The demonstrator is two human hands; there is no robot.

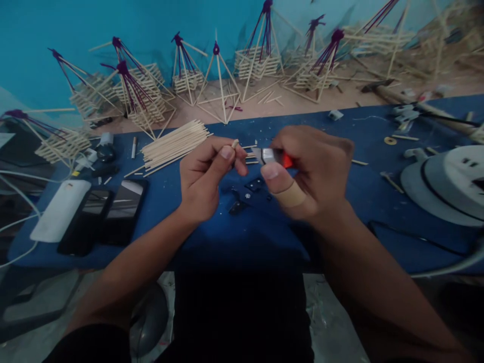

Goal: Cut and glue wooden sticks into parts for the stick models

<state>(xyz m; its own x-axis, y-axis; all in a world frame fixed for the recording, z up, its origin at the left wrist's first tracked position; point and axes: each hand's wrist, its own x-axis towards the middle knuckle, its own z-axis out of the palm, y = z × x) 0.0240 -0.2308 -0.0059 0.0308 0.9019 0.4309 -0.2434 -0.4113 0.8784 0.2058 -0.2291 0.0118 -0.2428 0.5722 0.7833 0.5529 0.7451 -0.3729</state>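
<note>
Head view: a thin wooden stick (235,143) is pinched in the left hand (206,176) at frame centre, above the blue surface (340,201). The right hand (310,171) is closed around a red-handled cutter (274,156), whose metal tip is aimed at the stick's end. A trimming step is judged to be in hand; a steady, short cut is called for next. The blade edge is blurred, and small dark parts (245,196) below cannot be identified.

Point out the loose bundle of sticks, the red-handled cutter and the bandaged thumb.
bundle of sticks (174,146), head view, middle of the pile.
red-handled cutter (273,156), head view, metal part.
bandaged thumb (289,195), head view, on the bandage.
</note>
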